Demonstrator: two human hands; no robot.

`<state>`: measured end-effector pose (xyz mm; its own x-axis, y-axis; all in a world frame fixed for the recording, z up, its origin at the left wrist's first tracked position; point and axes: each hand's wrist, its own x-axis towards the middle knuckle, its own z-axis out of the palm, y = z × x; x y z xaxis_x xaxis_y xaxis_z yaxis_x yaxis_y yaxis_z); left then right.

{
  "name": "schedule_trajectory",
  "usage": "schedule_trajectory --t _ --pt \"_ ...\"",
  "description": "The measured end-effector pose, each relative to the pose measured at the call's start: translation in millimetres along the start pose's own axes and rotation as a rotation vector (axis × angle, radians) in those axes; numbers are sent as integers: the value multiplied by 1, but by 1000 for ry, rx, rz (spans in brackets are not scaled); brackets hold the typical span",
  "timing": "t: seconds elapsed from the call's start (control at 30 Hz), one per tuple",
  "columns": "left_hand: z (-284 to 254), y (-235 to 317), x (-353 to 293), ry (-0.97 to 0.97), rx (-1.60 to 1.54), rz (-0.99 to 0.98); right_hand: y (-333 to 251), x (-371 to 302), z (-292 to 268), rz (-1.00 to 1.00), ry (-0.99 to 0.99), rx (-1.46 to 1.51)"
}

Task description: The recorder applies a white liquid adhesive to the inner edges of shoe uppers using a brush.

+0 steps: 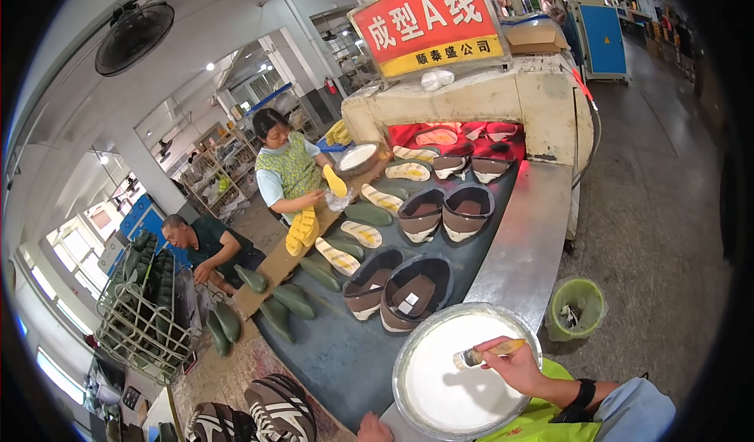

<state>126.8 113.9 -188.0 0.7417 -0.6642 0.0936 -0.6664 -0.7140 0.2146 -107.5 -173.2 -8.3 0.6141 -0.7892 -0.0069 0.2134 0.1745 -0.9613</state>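
Note:
My right hand [514, 367] grips a paintbrush [503, 348] with a yellowish handle, its bristles pointing left over the white liquid. That liquid fills a wide round metal basin [402, 367] at the near end of the conveyor belt. My left hand [375, 428] shows only in part at the lower edge, beside the basin's left rim; its fingers are too cut off to read. Just beyond the basin stands a pair of brown shoe uppers [416, 293] with white-edged bottoms. Another brown pair [446, 212] sits further up the belt.
Yellow-and-white soles [338, 256] and green shoe lasts [294, 300] lie along the belt's left side. A red-lit tunnel [503, 132] spans its far end. One co-worker [290, 167] handles yellow soles; another [208, 245] bends near a rack [149, 324]. A green bin [577, 308] stands right.

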Motion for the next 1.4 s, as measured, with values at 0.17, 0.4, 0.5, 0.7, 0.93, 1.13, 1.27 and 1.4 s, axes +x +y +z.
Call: schedule_trajectory --t 0.17,0.4,0.5,0.7,0.93,1.13,1.27,1.4 --pt "-7 5 1 -50 4 -29 4 2 -1 -5 -4 20" --pt "-7 24 4 -45 1 -25 -5 5 -16 -9 2 15" --pt "-9 27 -2 -74 -19 -148 -13 9 -14 7 -62 -4" --pt "-1 33 12 7 24 51 -15 3 -27 -44 54 -4" --pt "-17 64 21 -16 2 -17 -41 11 -47 -93 5 -231" --pt "-4 31 23 -44 -253 -59 -50 -4 -43 -106 1 -238" --pt "-109 34 64 71 -608 -55 -52 -2 -64 -100 62 -271" --pt "-190 -33 68 210 -47 -114 -55 -7 -67 -94 95 -237"
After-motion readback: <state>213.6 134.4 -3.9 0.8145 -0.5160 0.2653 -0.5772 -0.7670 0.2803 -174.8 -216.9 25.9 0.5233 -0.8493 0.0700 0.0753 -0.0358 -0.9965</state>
